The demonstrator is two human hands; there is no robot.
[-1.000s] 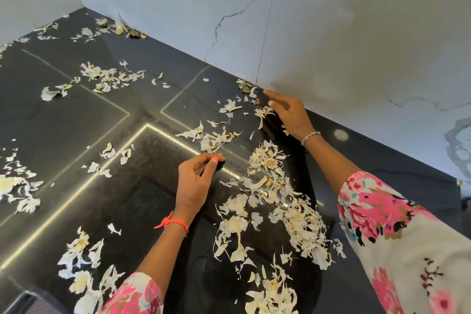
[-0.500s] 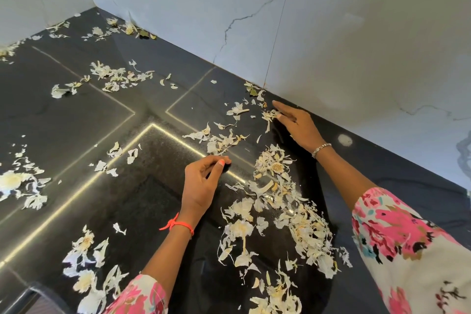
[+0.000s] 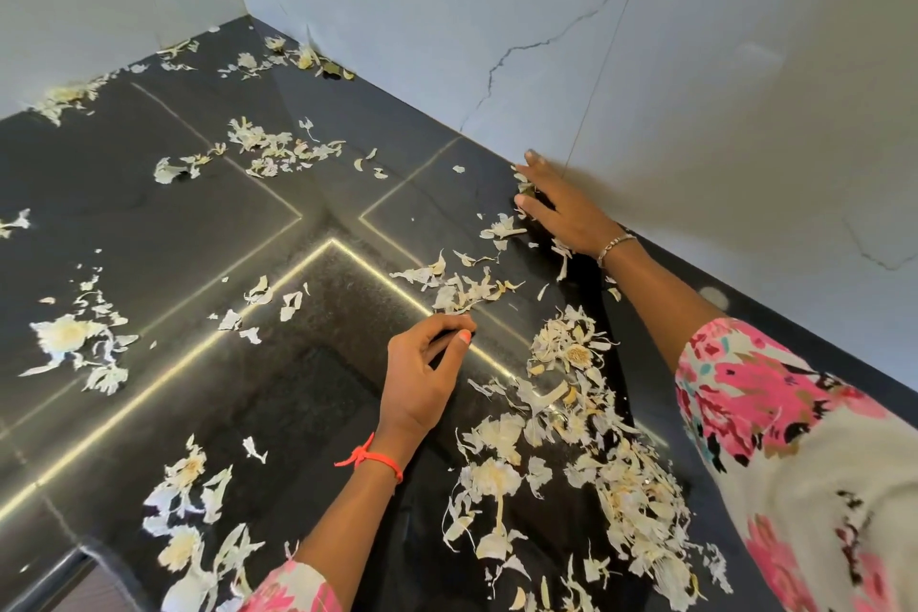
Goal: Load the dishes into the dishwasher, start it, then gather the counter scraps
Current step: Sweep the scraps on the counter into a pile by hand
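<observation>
Two hands are over the black counter (image 3: 149,224), and the scraps (image 3: 576,355) lie loose on it, none collected.

Right hand (image 3: 561,209): palm down, fingers straight and spread, lying flat at the back edge of the counter, just beside the white marble wall (image 3: 695,90). It grips nothing. A few pale peels (image 3: 501,229) lie under and just beside its fingers. A silver bracelet (image 3: 616,244) sits on that wrist.

Left hand (image 3: 422,378): fingers curled, thumb tip brought against the fingertips, tips down on the counter. Whether a peel is pinched between them I cannot tell. A small cluster (image 3: 457,286) of peels lies just beyond these fingertips, between my two hands. A red thread (image 3: 372,460) is tied on this wrist.

Distribution of scraps: all are dry, papery, whitish-yellow skins.
- Largest heap: between my forearms, running from below the right wrist toward the near edge, thickest beside the right sleeve (image 3: 795,437).
- Near-left patch (image 3: 184,477): beside the left sleeve (image 3: 288,586), close to the counter's front edge.
- Left patch (image 3: 69,335): well apart from both hands.
- Far patch (image 3: 268,147): mid-counter, beyond the left hand.
- Corner patch (image 3: 303,57): against the foot of the wall where the two walls meet, with some darker bits mixed in.

Single flakes are scattered between these groups. Both sleeves are a floral print, pink on white.
</observation>
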